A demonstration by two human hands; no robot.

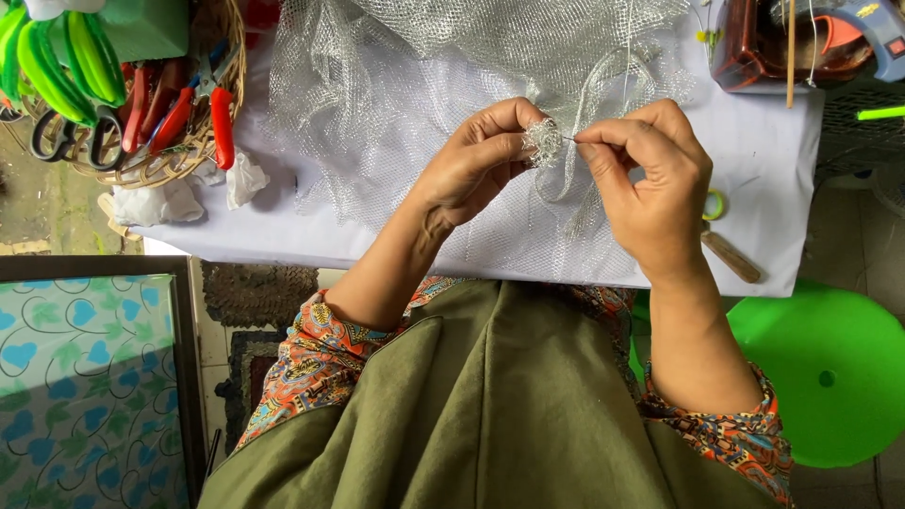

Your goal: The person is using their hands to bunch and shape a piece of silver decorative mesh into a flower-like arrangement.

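Observation:
My left hand (476, 155) pinches a small gathered bunch of silver mesh (543, 141) between thumb and fingers. My right hand (650, 184) sits close beside it, its fingertips pinched on a thin thread or wire at the bunch's right side. A strip of the same mesh loops down between both hands. A large sheet of silver netting (396, 85) is spread on the white table cover (773, 188) beneath and behind the hands.
A wicker basket (203, 146) at the upper left holds scissors and red-handled pliers. Crumpled white paper (240, 179) lies by it. A glue gun (872, 33) rests in a brown tray at the upper right. A green stool (830, 377) stands at the right; a patterned panel (85, 377) at the left.

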